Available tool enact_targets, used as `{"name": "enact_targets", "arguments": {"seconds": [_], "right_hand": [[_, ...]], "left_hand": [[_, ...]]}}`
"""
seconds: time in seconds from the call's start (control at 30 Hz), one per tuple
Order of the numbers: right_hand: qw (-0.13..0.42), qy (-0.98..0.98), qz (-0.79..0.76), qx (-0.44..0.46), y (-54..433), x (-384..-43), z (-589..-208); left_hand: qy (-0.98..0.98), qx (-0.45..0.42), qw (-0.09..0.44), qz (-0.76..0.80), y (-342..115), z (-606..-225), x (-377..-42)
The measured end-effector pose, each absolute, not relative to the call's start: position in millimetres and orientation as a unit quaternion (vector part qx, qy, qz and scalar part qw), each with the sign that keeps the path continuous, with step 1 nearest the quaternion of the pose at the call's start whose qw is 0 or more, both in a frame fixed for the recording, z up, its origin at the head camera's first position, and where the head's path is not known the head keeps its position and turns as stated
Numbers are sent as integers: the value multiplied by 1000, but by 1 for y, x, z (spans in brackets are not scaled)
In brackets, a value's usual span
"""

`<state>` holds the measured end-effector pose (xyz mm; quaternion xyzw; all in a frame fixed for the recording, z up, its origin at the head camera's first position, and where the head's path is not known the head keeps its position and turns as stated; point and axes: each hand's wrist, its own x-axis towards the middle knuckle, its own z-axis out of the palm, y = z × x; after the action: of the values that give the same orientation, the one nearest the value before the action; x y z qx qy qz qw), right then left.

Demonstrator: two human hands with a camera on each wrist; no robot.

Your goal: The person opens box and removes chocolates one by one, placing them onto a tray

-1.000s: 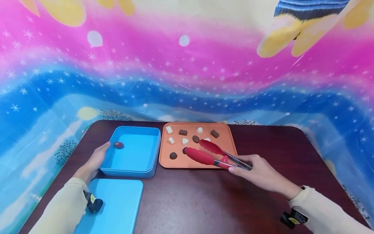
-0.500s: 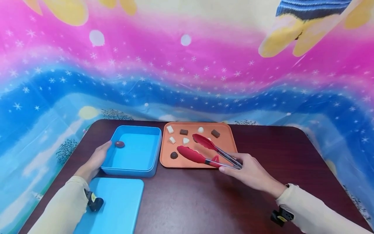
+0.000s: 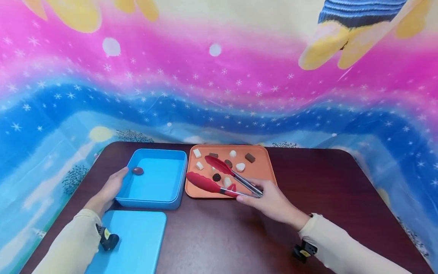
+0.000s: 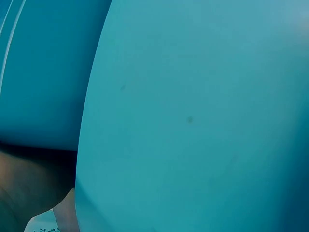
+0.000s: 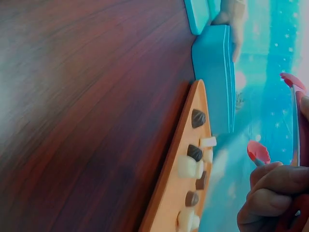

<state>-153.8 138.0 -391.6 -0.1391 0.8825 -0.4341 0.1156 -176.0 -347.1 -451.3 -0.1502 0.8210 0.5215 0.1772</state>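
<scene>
My right hand (image 3: 273,199) grips a pair of kitchen tongs (image 3: 205,184) by their metal arms. Their red tips are spread apart over the left part of an orange tray (image 3: 265,180), with nothing pinched between them. Several white and brown chocolates lie on the tray, among them a dark round one (image 3: 216,177) and a white heart-shaped one (image 3: 240,167). At the left, my left hand (image 3: 108,190) holds the near left side of a blue box (image 3: 150,204), thumb at the rim. Inside that box, a brown oval chocolate (image 3: 138,171) sits by the left wall.
A flat blue lid (image 3: 137,232) lies in front of the box, under my left forearm. Box and tray stand side by side near the back edge of the dark wooden table (image 3: 219,236). A colourful printed cloth (image 3: 219,83) hangs behind and around the table.
My right hand has carried the spread tongs leftward across the tray, uncovering chocolates on its right and covering some on its left. My left hand has stayed at the box.
</scene>
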Motion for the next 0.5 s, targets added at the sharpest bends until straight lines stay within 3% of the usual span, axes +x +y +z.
{"name": "enact_targets", "arguments": {"seconds": [0.5], "right_hand": [[105, 884, -423, -170, 91, -157, -396]], "left_hand": [[820, -147, 180, 522, -348, -450, -177]]}}
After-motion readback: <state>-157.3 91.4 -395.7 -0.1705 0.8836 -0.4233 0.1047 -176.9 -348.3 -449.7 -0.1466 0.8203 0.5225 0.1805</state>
